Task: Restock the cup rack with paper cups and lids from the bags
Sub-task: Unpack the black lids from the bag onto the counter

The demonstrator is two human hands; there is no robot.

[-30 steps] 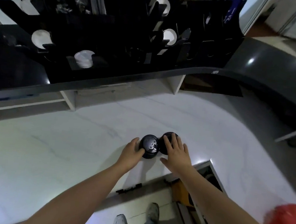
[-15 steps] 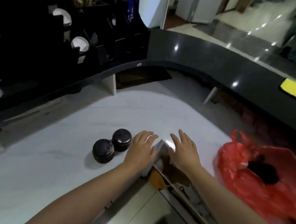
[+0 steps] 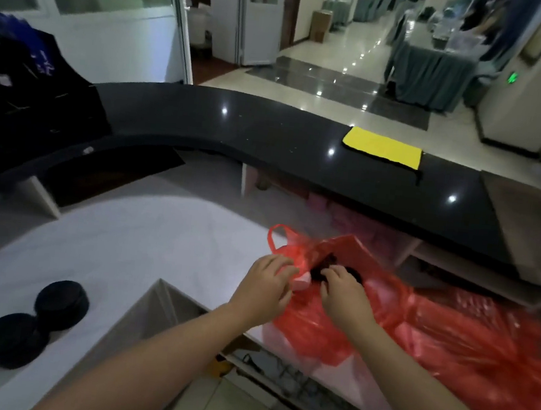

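A red plastic bag (image 3: 442, 336) lies on the white counter (image 3: 144, 245) at the right, its mouth facing me. My left hand (image 3: 265, 286) pinches the bag's rim at the mouth. My right hand (image 3: 345, 294) reaches into the opening, fingers curled on black lids (image 3: 322, 267) inside; the grip itself is blurred. Two stacks of black lids (image 3: 36, 320) stand on the counter at the lower left, touching each other. The black cup rack (image 3: 23, 95) shows at the far left edge, mostly dark.
A curved black bar top (image 3: 269, 138) runs above the counter, with a yellow cloth (image 3: 382, 148) on it. An open drawer or gap (image 3: 278, 369) lies under my forearms at the counter's front edge. A tiled hallway opens behind.
My view has swung right, away from the rack. Both hands left the two lid stacks and moved to the red bag; the left now holds its rim and the right is inside.
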